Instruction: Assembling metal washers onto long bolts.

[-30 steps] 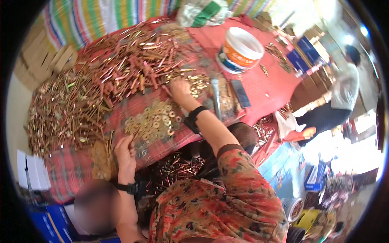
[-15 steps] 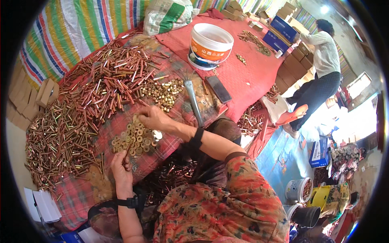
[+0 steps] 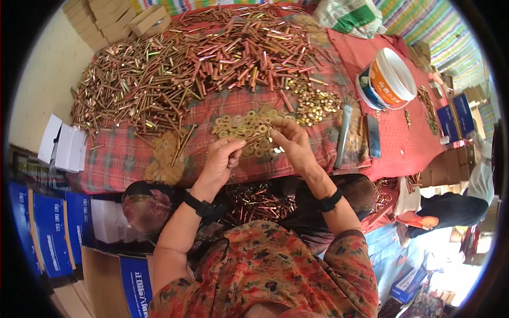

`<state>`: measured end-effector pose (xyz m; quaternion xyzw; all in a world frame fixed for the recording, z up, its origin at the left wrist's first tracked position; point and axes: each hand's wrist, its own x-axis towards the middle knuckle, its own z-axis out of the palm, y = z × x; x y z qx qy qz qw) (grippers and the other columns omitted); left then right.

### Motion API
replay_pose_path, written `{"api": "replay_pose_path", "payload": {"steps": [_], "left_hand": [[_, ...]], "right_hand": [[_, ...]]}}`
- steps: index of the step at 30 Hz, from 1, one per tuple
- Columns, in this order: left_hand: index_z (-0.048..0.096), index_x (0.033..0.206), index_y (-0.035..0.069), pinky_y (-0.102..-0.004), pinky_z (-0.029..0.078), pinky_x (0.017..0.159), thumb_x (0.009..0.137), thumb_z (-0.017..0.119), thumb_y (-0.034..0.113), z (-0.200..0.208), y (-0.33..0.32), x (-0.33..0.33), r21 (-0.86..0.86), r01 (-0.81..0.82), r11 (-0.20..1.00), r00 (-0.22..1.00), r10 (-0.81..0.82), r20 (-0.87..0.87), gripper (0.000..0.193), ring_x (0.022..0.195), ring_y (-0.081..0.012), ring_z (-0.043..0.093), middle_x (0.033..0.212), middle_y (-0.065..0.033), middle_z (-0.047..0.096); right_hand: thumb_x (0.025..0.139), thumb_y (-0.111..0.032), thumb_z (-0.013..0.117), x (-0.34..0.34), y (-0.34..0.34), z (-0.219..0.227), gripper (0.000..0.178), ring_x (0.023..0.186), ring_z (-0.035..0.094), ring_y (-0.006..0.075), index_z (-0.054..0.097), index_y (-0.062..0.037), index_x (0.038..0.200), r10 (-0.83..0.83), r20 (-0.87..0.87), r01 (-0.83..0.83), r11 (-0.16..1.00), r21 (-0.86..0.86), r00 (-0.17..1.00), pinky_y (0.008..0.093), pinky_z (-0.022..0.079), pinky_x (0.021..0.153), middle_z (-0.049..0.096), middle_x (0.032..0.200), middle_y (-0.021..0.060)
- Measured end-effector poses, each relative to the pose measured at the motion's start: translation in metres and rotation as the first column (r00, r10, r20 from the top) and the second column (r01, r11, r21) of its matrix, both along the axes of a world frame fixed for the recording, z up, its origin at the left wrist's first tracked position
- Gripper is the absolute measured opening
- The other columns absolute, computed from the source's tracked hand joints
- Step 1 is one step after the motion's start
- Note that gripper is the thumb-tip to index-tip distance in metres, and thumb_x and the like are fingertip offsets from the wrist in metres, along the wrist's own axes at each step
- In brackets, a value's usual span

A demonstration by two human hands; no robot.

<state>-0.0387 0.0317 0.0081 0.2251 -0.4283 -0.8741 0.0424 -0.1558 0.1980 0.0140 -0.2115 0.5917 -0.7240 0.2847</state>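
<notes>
My left hand (image 3: 220,159) is closed in a pinch around a thin coppery bolt (image 3: 250,141), which points right over the pile of flat washers (image 3: 233,126). Close by on the right, my right hand (image 3: 294,142) has its thumb and fingers pressed together near the bolt's end. What it pinches is too small to make out, perhaps a washer. Just beyond that hand lies a heap of brassy nuts (image 3: 313,103). Farther back spread a large heap of bolts (image 3: 127,90) and a heap of reddish metal tubes (image 3: 233,55).
A white bucket (image 3: 389,79) stands on the red cloth at right, with a dark phone (image 3: 374,137) and a grey metal tool (image 3: 344,132) nearer. More metal pieces (image 3: 260,204) lie below the table edge. Blue boxes (image 3: 53,228) stand at left; a person (image 3: 450,209) is at far right.
The whole view has swung round, so the table now lies straight ahead. My right hand has come from the washer pile's far side to beside the bolt in my left hand.
</notes>
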Motion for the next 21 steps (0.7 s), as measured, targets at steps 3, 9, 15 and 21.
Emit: {"api": "replay_pose_path", "payload": {"steps": [3, 9, 15, 21], "left_hand": [[0.056, 0.072, 0.006, -0.0191, 0.026, 0.041, 0.082, 0.062, 0.012, 0.002, -0.004, 0.001, -0.010, 0.005, 1.000, 1.000, -0.005, 0.023, 0.013, 0.044, -0.0039, 0.034, 0.057, 0.0032, 0.046], [0.058, 0.075, 0.006, -0.0182, 0.026, 0.040, 0.081, 0.064, 0.013, -0.001, -0.007, 0.001, -0.058, 0.001, 0.998, 1.000, 0.000, 0.007, 0.012, 0.044, -0.0027, 0.034, 0.057, 0.0043, 0.046], [0.058, 0.076, 0.006, -0.0182, 0.026, 0.041, 0.080, 0.066, 0.014, -0.001, -0.011, 0.005, -0.095, 0.028, 0.995, 0.999, -0.025, 0.028, 0.011, 0.044, -0.0022, 0.033, 0.057, 0.0057, 0.045], [0.061, 0.073, 0.005, -0.0189, 0.034, 0.051, 0.077, 0.068, 0.011, 0.009, -0.014, 0.006, -0.303, 0.007, 0.953, 0.995, -0.036, -0.089, 0.010, 0.057, -0.0027, 0.045, 0.066, 0.0031, 0.055]], "right_hand": [[0.087, -0.006, 0.059, 0.003, -0.005, -0.001, 0.019, 0.072, 0.054, 0.0068, 0.062, -0.0005, 0.105, -0.012, 0.026, 0.009, 0.997, 0.082, 1.000, 0.0217, 0.045, 0.063, 0.060, 0.080, 0.0001], [0.083, 0.001, 0.062, 0.008, -0.011, -0.012, 0.019, 0.079, 0.056, 0.0080, 0.063, -0.0026, 0.102, -0.030, -0.341, 0.059, 0.996, 0.074, 0.940, 0.0212, 0.046, 0.073, 0.061, 0.088, 0.0002], [0.084, 0.000, 0.061, 0.015, -0.014, -0.003, 0.017, 0.078, 0.056, 0.0074, 0.062, -0.0017, 0.101, 0.020, -0.091, -0.023, 0.999, -0.023, 0.996, 0.0214, 0.047, 0.074, 0.061, 0.089, 0.0007], [0.088, -0.008, 0.060, 0.014, -0.009, 0.011, 0.010, 0.068, 0.055, 0.0071, 0.059, 0.0012, 0.091, 0.110, -0.127, -0.102, 0.993, 0.066, 0.986, 0.0225, 0.048, 0.064, 0.060, 0.077, 0.0014]]}}
